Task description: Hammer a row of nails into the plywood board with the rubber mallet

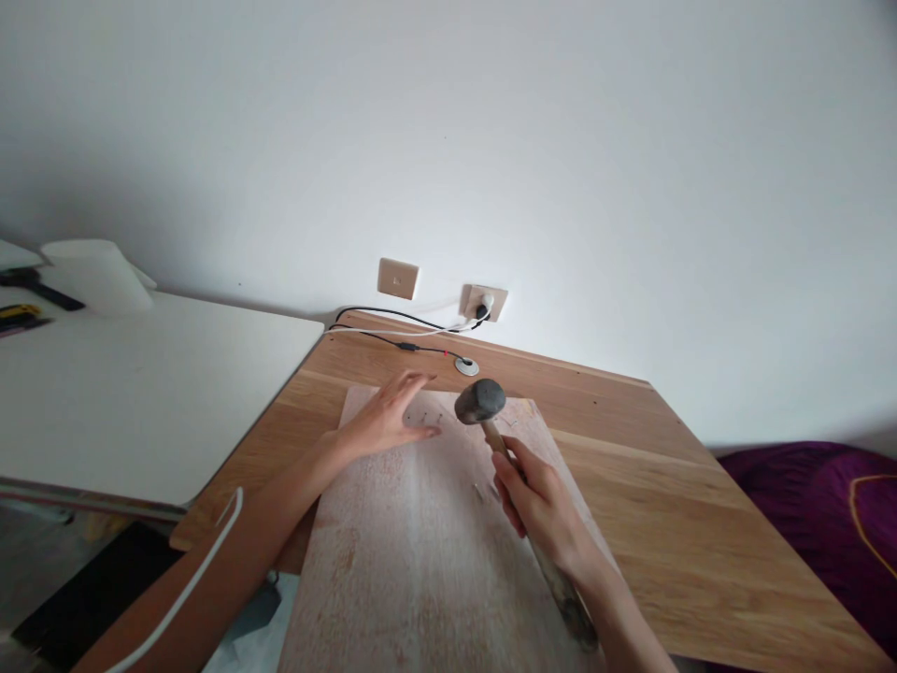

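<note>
Dark-grey rounded rubber-headed mallet (480, 402) with wooden handle, gripped in closed right hand (539, 505). Open left hand (382, 421), fingers spread, over pale scuffed wooden board (420, 561), near thin metal nails (429, 419); board on grained oak table (631, 486).

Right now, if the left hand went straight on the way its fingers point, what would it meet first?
The left hand would probably meet the dark mallet head first, though depth is unclear.

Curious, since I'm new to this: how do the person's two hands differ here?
The left hand is open with its fingers spread over the pale board, while the right hand is closed around a dark-headed mallet. The left hand holds nothing; the right grips. Both are bare.
</note>
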The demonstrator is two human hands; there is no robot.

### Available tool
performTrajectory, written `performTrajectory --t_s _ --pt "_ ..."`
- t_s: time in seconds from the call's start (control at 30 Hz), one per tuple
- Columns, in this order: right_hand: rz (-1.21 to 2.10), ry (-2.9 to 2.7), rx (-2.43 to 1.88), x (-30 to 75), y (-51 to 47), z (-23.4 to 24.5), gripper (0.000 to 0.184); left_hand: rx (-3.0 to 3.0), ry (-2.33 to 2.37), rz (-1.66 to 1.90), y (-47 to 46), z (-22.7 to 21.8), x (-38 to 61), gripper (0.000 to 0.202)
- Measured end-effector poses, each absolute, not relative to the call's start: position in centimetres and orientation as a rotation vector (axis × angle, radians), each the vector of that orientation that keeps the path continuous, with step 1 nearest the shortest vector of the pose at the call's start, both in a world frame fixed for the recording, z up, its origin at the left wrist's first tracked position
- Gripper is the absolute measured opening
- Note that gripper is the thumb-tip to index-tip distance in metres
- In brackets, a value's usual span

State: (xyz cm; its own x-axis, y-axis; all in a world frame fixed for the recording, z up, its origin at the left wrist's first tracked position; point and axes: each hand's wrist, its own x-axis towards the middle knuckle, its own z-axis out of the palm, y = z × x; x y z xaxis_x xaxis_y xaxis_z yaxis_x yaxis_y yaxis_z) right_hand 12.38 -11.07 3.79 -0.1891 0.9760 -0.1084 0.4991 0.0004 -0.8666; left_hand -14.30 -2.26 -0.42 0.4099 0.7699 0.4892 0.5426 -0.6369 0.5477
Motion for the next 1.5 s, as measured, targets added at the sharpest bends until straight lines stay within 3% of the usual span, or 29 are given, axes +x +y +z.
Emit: performTrajectory --t_s 0.13,0.3,0.57,0.8,1.0,1.5 --pt "1.148 -1.620 -1.597 16.2 -13.0 2.6 0.055 2.619 1.079 1.040 -4.1 1.7 -12.6 0.033" --pt "1.115 -1.562 -1.657 18.3 -14.5 1.3 0.060 3.026 0.592 0.669 -7.2 3.2 -8.3 0.013" --pt "1.129 -1.567 -1.655 18.3 -14.4 0.8 0.057 3.063 0.564 0.579 -7.7 2.3 -7.4 0.017" --pt "1.137 -1.595 -1.635 18.7 -14.2 0.4 0.046 2.462 1.056 0.839 -3.7 3.0 -14.4 0.024" --pt "1.143 -1.593 -1.669 18.6 -14.4 0.5 0.047 2.155 1.195 0.770 -0.9 1.1 -17.2 0.018" --pt "1.121 -1.595 -1.666 18.7 -14.1 0.0 0.045 2.264 1.260 0.596 -0.8 1.5 -16.7 0.032"
